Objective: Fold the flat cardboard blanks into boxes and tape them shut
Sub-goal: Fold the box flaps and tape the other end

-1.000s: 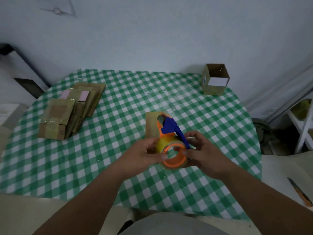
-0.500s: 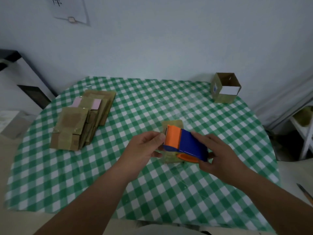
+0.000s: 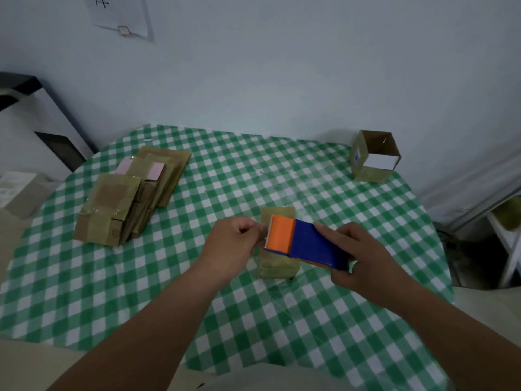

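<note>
Both forearms reach forward; right hand point(image 3: 363, 258) grips tape dispenser point(image 3: 303, 244) (forefinger extended).

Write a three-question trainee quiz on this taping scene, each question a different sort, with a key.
1. True or false: the right hand grips the tape dispenser.
2. Multiple choice: the stack of flat blanks lies A) on the table's left side, B) beside the open box, C) on the floor.
3. Fill in: the left hand pinches at the dispenser's ____ end, by the serrated blade.

Key: 1 true; 2 A; 3 orange. Whether tape is already drawn out cannot be told.
</note>
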